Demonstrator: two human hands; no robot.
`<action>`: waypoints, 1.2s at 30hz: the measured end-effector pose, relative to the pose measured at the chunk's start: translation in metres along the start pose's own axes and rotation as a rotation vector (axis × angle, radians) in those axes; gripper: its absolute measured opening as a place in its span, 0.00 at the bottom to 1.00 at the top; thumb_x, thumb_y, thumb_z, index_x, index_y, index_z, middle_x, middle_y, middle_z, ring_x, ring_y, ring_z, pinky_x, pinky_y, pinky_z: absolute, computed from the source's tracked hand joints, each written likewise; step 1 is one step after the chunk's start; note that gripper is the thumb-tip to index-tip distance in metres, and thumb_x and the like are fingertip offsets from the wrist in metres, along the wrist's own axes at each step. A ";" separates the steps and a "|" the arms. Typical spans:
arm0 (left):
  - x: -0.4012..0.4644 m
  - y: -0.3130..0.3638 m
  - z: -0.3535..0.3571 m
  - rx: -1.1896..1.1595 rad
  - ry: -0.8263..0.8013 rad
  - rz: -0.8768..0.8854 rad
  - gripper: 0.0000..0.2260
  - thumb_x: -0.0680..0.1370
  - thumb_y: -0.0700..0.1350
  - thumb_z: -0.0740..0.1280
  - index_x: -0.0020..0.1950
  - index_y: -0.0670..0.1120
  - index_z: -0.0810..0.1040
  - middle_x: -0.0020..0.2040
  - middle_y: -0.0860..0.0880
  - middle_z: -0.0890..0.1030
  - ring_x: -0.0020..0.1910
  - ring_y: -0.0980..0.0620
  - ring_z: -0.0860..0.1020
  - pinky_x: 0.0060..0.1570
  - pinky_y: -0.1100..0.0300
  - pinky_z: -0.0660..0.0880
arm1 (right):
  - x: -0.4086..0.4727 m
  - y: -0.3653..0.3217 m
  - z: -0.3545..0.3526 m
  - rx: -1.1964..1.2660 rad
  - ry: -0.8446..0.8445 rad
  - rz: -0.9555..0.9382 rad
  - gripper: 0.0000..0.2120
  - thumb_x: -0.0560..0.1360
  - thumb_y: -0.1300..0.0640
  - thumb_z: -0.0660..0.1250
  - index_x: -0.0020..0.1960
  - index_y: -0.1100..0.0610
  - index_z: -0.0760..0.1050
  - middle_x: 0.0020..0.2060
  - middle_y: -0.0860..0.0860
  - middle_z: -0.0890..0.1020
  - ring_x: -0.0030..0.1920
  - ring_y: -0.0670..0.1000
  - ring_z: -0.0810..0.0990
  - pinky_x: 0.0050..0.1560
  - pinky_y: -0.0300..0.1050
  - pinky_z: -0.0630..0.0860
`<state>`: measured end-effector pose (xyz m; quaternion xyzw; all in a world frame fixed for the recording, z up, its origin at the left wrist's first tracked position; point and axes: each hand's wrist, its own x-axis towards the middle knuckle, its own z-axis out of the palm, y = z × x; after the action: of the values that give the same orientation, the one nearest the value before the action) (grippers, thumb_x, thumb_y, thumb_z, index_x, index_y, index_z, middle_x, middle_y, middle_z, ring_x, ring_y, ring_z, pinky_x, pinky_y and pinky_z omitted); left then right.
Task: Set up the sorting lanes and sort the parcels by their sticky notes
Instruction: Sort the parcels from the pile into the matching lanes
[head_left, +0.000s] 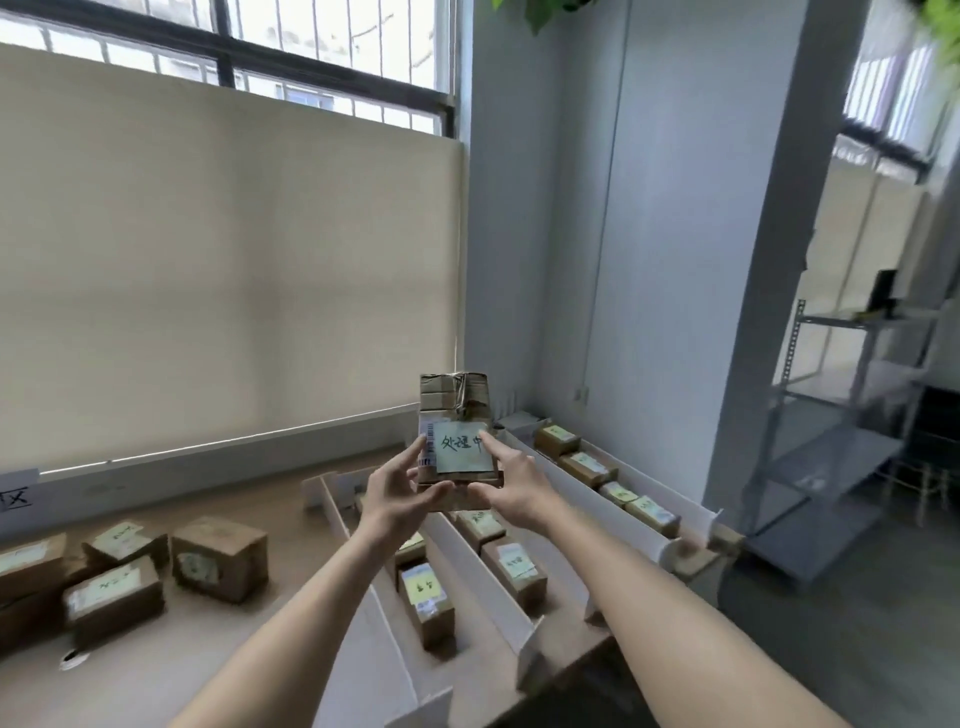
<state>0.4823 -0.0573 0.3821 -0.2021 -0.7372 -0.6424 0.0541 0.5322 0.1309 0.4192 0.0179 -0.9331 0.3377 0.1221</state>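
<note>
1. I see a brown cardboard parcel (457, 410), worn and taped, held upright above the white sorting lanes (467, 551).
2. Left hand (397, 493) grips its lower left edge; right hand (511, 488) grips the right, forefinger on the note.
3. Its green sticky note (462, 449) reads "处理中"; a barcode label shows beside it.

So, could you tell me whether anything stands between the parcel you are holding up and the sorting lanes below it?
Nothing visible does. Both hands, left and right, hold the parcel in the air above the white-walled sorting lanes. Only open air lies between. The lanes already hold parcels, with bare floor showing between some of them.
</note>
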 end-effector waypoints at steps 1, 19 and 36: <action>-0.001 0.005 0.022 -0.001 -0.023 0.002 0.48 0.60 0.54 0.81 0.76 0.46 0.66 0.63 0.48 0.80 0.62 0.51 0.79 0.62 0.46 0.76 | -0.007 0.017 -0.014 -0.010 0.014 0.025 0.41 0.75 0.51 0.75 0.82 0.46 0.56 0.69 0.51 0.77 0.66 0.51 0.77 0.68 0.43 0.72; 0.070 0.021 0.348 0.187 -0.357 0.145 0.39 0.66 0.52 0.80 0.75 0.52 0.69 0.57 0.55 0.81 0.55 0.58 0.80 0.54 0.65 0.76 | -0.058 0.264 -0.204 -0.088 0.182 0.343 0.41 0.74 0.53 0.75 0.81 0.46 0.58 0.70 0.48 0.76 0.68 0.51 0.76 0.71 0.46 0.70; 0.228 -0.072 0.489 0.240 -0.367 -0.059 0.38 0.71 0.51 0.76 0.77 0.47 0.64 0.67 0.47 0.76 0.58 0.51 0.78 0.39 0.75 0.75 | 0.115 0.450 -0.245 -0.144 -0.075 0.350 0.42 0.75 0.53 0.75 0.82 0.48 0.55 0.73 0.50 0.71 0.72 0.54 0.72 0.63 0.49 0.79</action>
<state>0.3356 0.4625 0.3106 -0.2862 -0.8116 -0.5037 -0.0759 0.4218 0.6392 0.3464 -0.1408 -0.9476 0.2853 0.0275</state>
